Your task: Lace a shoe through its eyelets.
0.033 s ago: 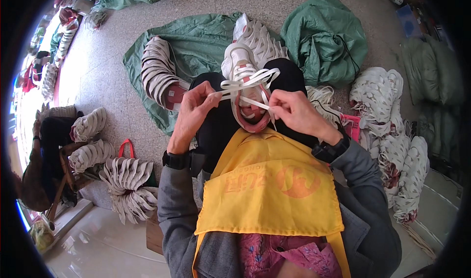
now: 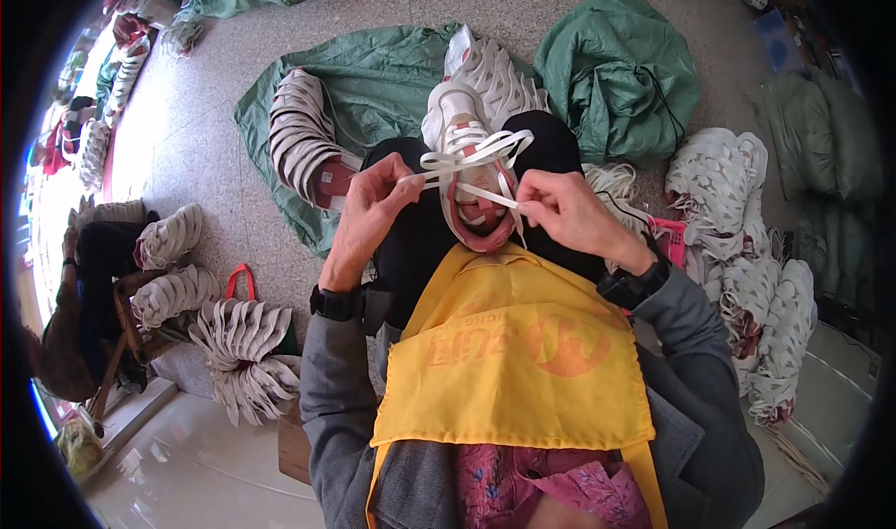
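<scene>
A white and pink sneaker (image 2: 457, 103) rests between my knees, its toe pointing away from me and its pink-lined opening near me. White shoelaces (image 2: 453, 163) cross over its tongue, with a loop standing out at the upper right. On the left, my left hand (image 2: 378, 198) pinches lace strands between thumb and fingers. My right hand (image 2: 569, 214), at the shoe's right side, is closed on another lace end, which is stretched across the opening. Both hands are apart from the shoe's toe.
Nested rows of white shoe uppers (image 2: 301, 137) lie on a green sack (image 2: 257, 109) ahead. A bunched green sack (image 2: 616, 72) stands ahead right. More white shoes (image 2: 719, 188) are piled at right. Stacked uppers (image 2: 241, 333) sit at left, near another person (image 2: 107, 268).
My right hand has shifted very slightly to the right with the lace end. My left hand and the sneaker look unmoved.
</scene>
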Demonstrator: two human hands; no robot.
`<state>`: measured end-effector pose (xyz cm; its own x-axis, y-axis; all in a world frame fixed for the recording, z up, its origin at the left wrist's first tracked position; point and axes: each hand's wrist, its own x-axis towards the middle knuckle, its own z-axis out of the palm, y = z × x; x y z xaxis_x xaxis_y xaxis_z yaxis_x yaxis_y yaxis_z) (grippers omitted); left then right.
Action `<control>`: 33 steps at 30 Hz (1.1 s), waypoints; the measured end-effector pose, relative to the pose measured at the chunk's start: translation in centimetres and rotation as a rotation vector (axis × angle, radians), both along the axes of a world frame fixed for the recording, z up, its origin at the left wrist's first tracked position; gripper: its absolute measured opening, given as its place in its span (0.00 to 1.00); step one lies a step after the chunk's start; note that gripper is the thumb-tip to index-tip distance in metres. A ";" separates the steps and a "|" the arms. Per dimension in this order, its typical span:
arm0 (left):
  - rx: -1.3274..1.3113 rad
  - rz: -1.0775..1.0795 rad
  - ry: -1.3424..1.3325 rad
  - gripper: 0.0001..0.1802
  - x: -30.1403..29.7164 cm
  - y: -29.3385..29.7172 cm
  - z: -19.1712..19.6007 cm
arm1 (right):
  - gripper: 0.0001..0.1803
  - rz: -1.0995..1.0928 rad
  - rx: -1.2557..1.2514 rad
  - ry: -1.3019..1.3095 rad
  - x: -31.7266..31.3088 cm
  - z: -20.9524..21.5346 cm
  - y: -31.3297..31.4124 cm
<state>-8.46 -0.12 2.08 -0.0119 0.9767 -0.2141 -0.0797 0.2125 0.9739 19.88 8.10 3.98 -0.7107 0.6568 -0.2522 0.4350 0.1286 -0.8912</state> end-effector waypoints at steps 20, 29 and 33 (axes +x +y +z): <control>0.133 0.262 0.348 0.09 0.8 -0.6 -1.7 | 0.12 -0.135 0.506 -0.052 -1.6 -2.0 -0.3; 0.426 0.043 0.689 0.12 4.9 -3.5 1.6 | 0.09 -0.180 0.655 -0.086 -2.5 -2.5 -0.4; 0.499 -0.123 0.669 0.18 7.3 -4.2 0.8 | 0.08 -0.186 0.762 -0.118 -3.1 -2.8 0.2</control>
